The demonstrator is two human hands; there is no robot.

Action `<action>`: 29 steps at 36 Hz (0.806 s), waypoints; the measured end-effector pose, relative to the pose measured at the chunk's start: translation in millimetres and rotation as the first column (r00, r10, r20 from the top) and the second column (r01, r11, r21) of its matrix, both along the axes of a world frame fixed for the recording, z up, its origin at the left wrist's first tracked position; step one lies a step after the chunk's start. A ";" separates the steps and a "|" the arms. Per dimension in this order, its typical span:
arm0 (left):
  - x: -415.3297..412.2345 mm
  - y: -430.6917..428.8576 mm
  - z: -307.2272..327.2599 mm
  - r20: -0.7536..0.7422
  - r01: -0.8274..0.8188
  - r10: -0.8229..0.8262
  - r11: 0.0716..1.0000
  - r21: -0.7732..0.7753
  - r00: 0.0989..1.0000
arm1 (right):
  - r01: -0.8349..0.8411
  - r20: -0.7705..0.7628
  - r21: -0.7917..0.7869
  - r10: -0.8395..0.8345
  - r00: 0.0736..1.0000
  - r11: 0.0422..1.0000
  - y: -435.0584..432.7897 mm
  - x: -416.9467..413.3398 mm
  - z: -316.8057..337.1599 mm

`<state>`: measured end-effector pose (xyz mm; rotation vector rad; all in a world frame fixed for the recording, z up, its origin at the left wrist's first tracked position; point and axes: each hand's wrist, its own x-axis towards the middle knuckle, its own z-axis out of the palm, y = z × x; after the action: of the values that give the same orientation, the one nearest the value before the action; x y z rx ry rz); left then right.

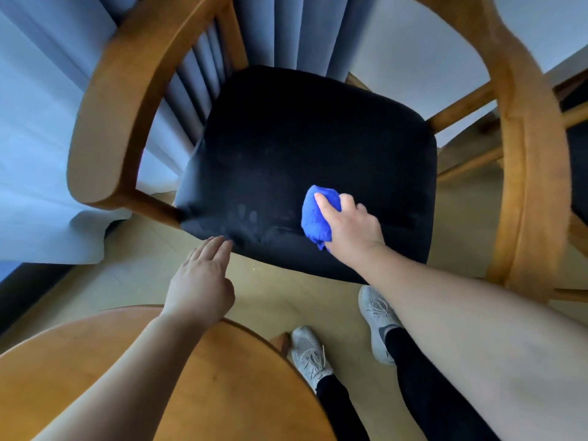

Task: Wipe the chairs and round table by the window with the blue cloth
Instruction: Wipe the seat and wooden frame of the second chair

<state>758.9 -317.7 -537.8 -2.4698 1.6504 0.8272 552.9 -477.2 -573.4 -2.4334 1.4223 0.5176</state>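
On the dark seat cushion (305, 154) of a wooden armchair (108, 100), near its front edge: right hand (353, 224) with a bunched blue cloth (313, 218). Grip pressed together around the cloth, thumb on top, fingers wrapped over the far side; cloth pressed against the cushion. Faint pale smudges on the fabric just left of the cloth, toward the front left corner.

Left hand (200, 284) empty, fingers spread flat and held loosely together, fingertips touching or just short of the cushion's front edge; cannot tell which.

Armchair has a curved wooden rail wrapping both sides, vertical slats at the back. Blue-grey curtain (41, 148) hangs behind and to the left of the chair, its hem pooling on the floor (270, 300).

Round wooden counter (222, 393) at lower left, under the left forearm, near the chair's front but apart from it. Surface bare where visible.

Person's two grey knit shoes (310, 354) on the pale floor between counter and chair, dark trousers above them. Part of a second chair (576, 154) visible at far right, dark seat, mostly cut off.
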 end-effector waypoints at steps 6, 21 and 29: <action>-4.7 0.3 5.2 0.006 -0.004 0.004 1.000 -0.018 1.000 | 0.263 -0.115 -0.023 -0.264 0.958 0.964 14.0 -78.2 4.9; 9.1 18.7 12.7 0.076 0.010 -0.006 0.999 -0.054 0.997 | 0.314 0.029 -0.064 -0.313 0.949 0.947 34.3 -39.0 13.2; 8.6 26.1 12.3 0.067 -0.041 0.048 0.994 -0.102 0.997 | -0.065 0.169 0.000 0.064 0.984 0.998 56.0 77.7 0.3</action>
<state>767.4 -291.5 -525.6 -2.5788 1.6589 0.6706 630.6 -421.3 -573.1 -2.4607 1.2757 0.3196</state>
